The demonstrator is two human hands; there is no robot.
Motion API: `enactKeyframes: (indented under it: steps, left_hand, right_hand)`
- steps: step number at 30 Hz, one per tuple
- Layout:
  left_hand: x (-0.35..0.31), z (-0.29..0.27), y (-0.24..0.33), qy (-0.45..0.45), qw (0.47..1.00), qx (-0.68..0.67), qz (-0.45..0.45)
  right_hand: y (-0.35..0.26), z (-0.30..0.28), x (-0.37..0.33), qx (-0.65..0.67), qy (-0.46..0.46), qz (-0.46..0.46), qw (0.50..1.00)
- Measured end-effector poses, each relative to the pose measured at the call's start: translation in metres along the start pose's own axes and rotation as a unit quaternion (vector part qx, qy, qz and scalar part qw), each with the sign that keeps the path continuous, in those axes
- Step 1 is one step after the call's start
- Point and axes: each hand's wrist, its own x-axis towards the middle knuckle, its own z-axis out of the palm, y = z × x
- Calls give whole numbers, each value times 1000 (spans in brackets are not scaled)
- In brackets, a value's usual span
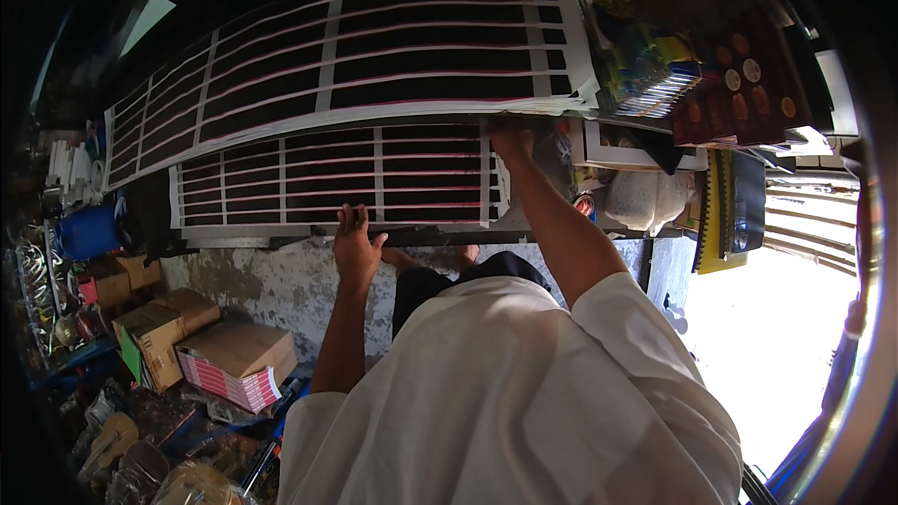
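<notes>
A long sheet (327,178) printed with black panels and white and pink stripes lies on the ledge before me. My left hand (355,241) rests on its near edge with the fingers laid out and the thumb apart. At the sheet's far right corner is my right hand (512,140), in shadow under the edge of the upper stack; its fingers are too dark to make out. Just beyond and higher lies a larger stack of similar striped sheets (374,47), its right edges uneven and slightly curled.
Packaged pens (659,84) and dark red boxes (739,84) crowd the right end. White plastic-wrapped bundles (645,198) and spiral notebooks (718,210) sit below them. Cardboard boxes (238,355), a blue container (89,229) and bagged goods fill the left. A worn wall (253,276) drops below the ledge.
</notes>
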Motion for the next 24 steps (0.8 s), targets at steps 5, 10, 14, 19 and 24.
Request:
enactKeyframes:
  steps: [5,10,14,19,24]
  left_hand:
    - [1,-1,1,1,1000,-1,-2]
    - [3,-3,3,-12,1000,12,-7]
    - [3,-4,4,-18,1000,8,-10]
    - [2,-3,2,-11,1000,1,-8]
    - [1,-1,1,-7,1000,6,-6]
  right_hand:
    - [0,2,0,13,3,8,1000]
    - [5,7,17,2,-17,-20,1000]
    - [8,6,23,-76,-44,-81,993]
    - [-9,4,17,-86,24,-48,995]
    - [-18,-23,14,-102,-151,3,983]
